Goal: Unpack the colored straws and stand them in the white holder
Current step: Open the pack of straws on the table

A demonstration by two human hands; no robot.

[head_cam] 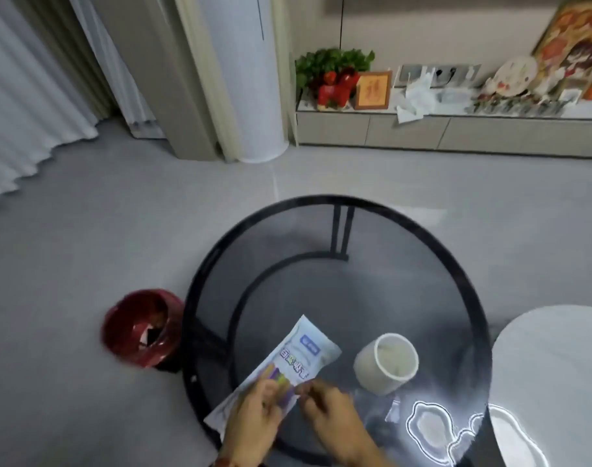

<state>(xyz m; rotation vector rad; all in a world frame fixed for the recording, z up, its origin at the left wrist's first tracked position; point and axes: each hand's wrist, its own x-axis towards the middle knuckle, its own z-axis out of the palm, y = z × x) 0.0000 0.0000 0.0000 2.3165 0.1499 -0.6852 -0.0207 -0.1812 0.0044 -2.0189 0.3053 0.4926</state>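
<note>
A long white and blue packet of colored straws [289,360] lies slantwise on the round dark glass table [389,264], its near end over the table's left front rim. My left hand [254,416] rests on the packet's lower half, fingers pressed onto it. My right hand [331,412] pinches the packet's right edge with its fingertips. Purple and green straws show through the wrapper between my hands. The white holder [387,364], a round empty cup, stands upright on the table just right of the packet.
A dark red waste bin [141,328] stands on the floor left of the table. A white rounded tabletop [557,365] adjoins on the right. A low cabinet [456,129] with ornaments runs along the far wall. Ceiling light reflections glare on the glass at the front right.
</note>
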